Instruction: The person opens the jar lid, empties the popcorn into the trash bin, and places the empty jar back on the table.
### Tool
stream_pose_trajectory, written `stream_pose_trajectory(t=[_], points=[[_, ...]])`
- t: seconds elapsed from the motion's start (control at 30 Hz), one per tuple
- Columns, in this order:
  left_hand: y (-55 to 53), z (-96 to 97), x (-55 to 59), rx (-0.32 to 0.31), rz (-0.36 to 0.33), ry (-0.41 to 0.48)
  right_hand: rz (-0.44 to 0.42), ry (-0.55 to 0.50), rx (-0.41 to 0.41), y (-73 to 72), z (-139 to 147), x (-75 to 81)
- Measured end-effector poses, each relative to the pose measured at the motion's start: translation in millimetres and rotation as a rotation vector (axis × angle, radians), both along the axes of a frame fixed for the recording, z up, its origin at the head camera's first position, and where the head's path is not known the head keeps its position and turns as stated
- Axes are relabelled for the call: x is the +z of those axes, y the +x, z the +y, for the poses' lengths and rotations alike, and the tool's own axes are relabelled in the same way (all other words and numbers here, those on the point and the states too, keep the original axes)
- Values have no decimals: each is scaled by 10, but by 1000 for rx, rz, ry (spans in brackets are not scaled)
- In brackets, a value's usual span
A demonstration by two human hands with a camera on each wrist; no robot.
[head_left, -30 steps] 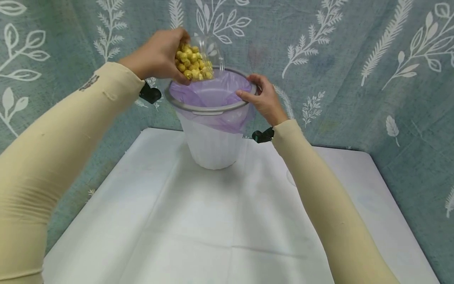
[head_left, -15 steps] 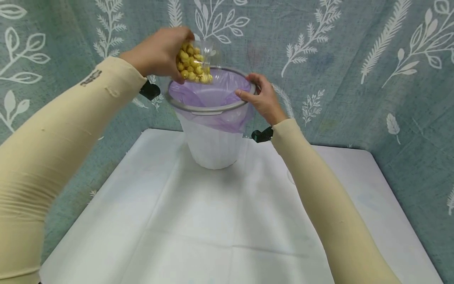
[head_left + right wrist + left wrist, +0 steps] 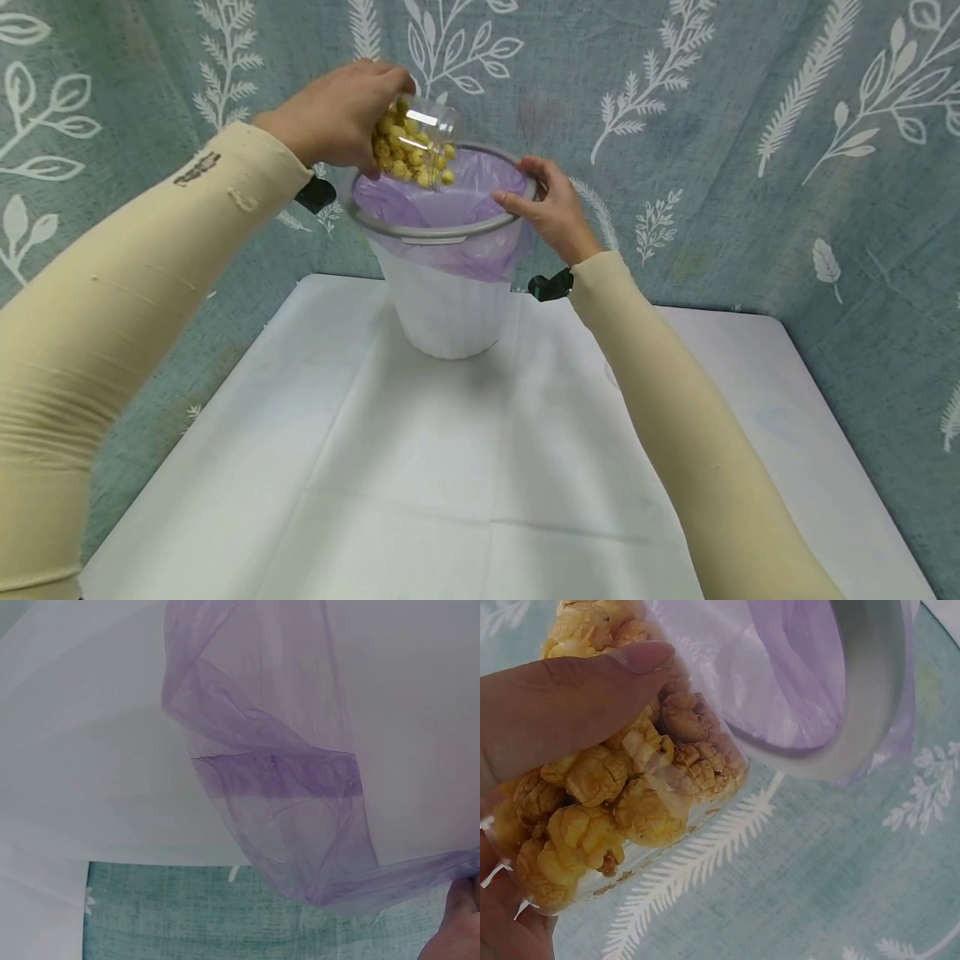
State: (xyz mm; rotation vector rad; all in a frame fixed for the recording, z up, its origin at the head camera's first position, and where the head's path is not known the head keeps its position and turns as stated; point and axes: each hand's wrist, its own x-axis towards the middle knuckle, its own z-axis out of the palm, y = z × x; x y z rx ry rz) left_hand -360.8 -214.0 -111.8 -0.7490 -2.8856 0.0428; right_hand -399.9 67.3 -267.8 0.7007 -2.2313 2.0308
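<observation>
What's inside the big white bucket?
A purple bag lines the bucket. The front rim hides the bottom, so I can't see whether anything lies down there.

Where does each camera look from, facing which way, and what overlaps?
Head: on the head, facing forward and down at the bin, liner and tilted jar; sleeves, left hand and right hand show.
Left wrist: worn there, facing the jar, patterned cloth beyond; part of the left hand shows.
Right wrist: worn there, facing the bin's wall and overhanging liner; part of the right hand shows at the edge.
Head and left wrist share jar, popcorn and rim.
</observation>
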Motion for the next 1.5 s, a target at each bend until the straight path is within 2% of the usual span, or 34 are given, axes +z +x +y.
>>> stream_pose_trajectory(t=[0.5, 0.77, 1.03, 1.17, 1.37, 1.5], points=[[12, 77, -2, -22, 14, -41, -3, 17, -19, -10, 0, 2], [18, 178, 61, -19, 27, -74, 19, 2, -17, -5, 20, 13], [29, 233, 16, -27, 55, -121, 25, 15, -12, 5, 16, 3], [29, 253, 7, -34, 72, -145, 9, 0, 1, 69, 11, 52], [27, 276, -8, -22, 70, -168, -4, 3, 14, 258, 17, 184], [30, 276, -18, -30, 74, -166, 4, 9, 11, 296, 20, 208]])
